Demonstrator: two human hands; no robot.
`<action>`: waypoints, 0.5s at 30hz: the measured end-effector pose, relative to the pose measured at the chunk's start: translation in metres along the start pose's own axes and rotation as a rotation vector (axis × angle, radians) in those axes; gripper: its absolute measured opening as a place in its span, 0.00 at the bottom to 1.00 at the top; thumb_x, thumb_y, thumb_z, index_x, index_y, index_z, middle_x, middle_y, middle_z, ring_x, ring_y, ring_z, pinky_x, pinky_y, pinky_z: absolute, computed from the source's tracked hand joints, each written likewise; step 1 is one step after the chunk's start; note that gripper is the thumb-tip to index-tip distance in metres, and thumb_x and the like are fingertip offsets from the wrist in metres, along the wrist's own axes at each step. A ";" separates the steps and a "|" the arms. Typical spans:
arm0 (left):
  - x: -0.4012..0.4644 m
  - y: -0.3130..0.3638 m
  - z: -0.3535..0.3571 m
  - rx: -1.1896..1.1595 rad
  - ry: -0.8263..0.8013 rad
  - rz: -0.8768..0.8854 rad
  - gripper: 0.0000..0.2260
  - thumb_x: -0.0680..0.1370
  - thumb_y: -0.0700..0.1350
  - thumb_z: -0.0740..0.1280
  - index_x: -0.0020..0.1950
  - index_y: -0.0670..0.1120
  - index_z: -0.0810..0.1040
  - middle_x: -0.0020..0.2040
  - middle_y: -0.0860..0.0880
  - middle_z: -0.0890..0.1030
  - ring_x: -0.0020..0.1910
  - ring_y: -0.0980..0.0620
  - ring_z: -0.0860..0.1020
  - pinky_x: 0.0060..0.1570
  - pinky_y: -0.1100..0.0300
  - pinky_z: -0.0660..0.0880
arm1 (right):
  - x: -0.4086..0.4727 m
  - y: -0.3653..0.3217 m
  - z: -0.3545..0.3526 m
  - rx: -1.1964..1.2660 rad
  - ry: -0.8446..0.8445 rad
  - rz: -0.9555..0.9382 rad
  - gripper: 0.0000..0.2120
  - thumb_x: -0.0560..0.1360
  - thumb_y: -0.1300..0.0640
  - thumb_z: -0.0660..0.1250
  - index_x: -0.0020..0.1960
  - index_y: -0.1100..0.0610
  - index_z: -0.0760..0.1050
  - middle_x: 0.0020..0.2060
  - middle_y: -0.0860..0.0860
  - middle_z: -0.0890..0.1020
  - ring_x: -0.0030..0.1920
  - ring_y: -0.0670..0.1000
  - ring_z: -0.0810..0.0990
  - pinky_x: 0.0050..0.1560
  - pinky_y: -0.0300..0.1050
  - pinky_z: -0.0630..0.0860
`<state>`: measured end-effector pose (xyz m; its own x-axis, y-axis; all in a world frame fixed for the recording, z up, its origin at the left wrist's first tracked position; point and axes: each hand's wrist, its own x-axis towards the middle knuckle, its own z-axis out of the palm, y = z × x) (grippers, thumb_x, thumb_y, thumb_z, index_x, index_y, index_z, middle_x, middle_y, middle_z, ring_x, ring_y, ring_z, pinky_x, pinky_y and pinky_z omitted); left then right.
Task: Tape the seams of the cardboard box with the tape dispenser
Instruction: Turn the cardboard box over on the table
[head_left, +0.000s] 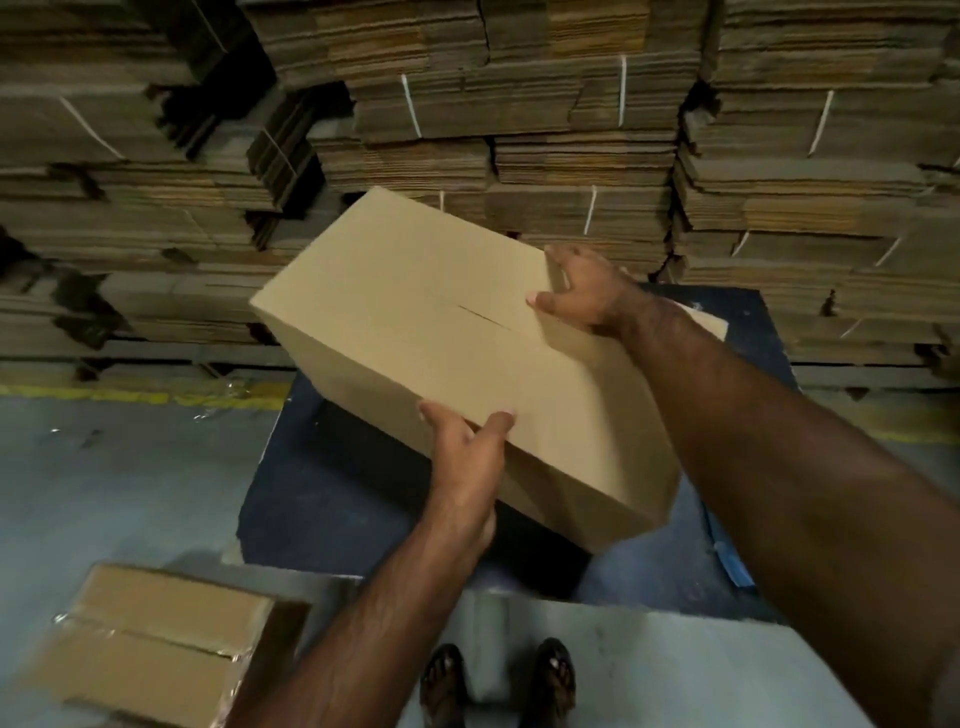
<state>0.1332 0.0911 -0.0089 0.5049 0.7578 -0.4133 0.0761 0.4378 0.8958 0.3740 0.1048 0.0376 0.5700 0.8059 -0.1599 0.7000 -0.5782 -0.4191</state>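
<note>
Both hands' grip, left hand (464, 447) and right hand (582, 291), holds closed cardboard box (441, 332).

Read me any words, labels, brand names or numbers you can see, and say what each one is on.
None: no readable text shows anywhere.
The cardboard box, held by the left hand and right hand, is plain.
The taped box on the floor: no print visible.
The stacked flat cartons behind: only white strapping, no lettering.
</note>
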 end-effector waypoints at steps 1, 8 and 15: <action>-0.006 -0.004 0.002 -0.022 -0.013 -0.038 0.47 0.68 0.50 0.73 0.80 0.46 0.48 0.74 0.47 0.69 0.69 0.49 0.72 0.73 0.47 0.65 | 0.005 -0.001 0.003 -0.027 -0.028 -0.025 0.40 0.74 0.37 0.66 0.79 0.49 0.55 0.77 0.55 0.60 0.76 0.59 0.60 0.74 0.65 0.56; -0.030 0.003 -0.013 -0.049 -0.003 -0.040 0.36 0.70 0.48 0.75 0.75 0.46 0.65 0.70 0.46 0.75 0.68 0.51 0.74 0.66 0.55 0.70 | 0.005 -0.010 0.014 -0.153 0.025 -0.100 0.35 0.78 0.38 0.58 0.80 0.51 0.53 0.79 0.55 0.57 0.78 0.57 0.54 0.75 0.63 0.46; 0.000 0.062 -0.038 0.547 0.180 0.464 0.19 0.81 0.45 0.65 0.72 0.48 0.71 0.70 0.50 0.72 0.66 0.56 0.71 0.70 0.54 0.68 | -0.045 -0.053 0.059 -0.151 0.135 -0.185 0.32 0.80 0.42 0.55 0.78 0.57 0.55 0.77 0.56 0.60 0.77 0.55 0.57 0.76 0.62 0.50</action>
<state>0.1053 0.1365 0.0405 0.4444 0.8944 0.0495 0.3307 -0.2152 0.9189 0.2862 0.1067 0.0147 0.4717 0.8812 0.0318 0.8479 -0.4434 -0.2907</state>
